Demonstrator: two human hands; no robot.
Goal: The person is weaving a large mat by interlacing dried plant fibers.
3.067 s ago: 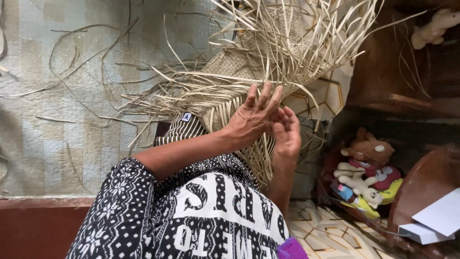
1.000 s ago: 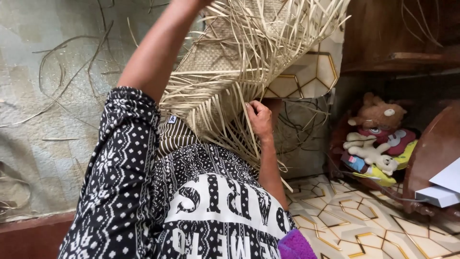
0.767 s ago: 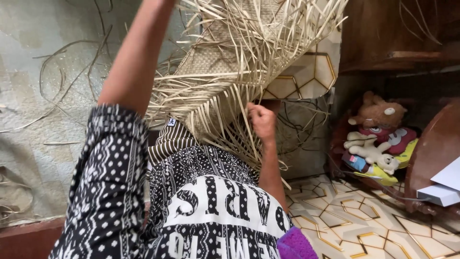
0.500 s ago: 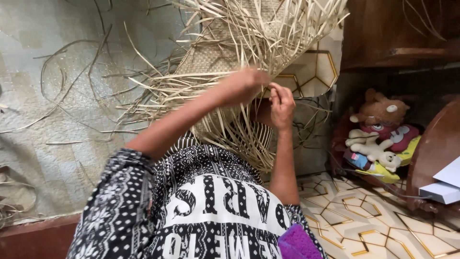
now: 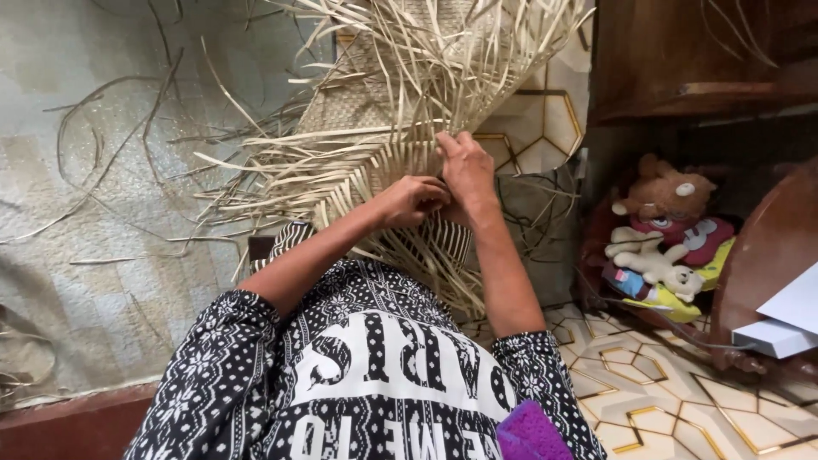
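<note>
So the person's got a half-woven straw mat (image 5: 375,128) propped up in front of them, with loose pale strips (image 5: 256,175) fanning off its edges in every direction; both hands meet at the mat's lower woven edge, right about the middle of it. The left hand (image 5: 411,198) is curled tight, fingers pinched narrow on what looks like a strip end at that edge; the right hand (image 5: 467,170) sits just beside and a bit above it, touching it, fingers bent down over the weave and pressing on strips, though exactly which strand it grips can't be made out. The strips at the fingertips run mostly up and away from the hands, tilting toward the mat's top; the ones left of the hands splay sideways instead. The hands are about equally close to the working spot, the left maybe a hair lower.

Containers: right of the mat, low down, there's a dark wooden shelf nook (image 5: 682,102) with stuffed toys (image 5: 665,230) heaped inside; a white box (image 5: 780,336) lies just right of those. Below the mat, a tiled floor (image 5: 665,400) with a gold hexagon pattern.
</note>
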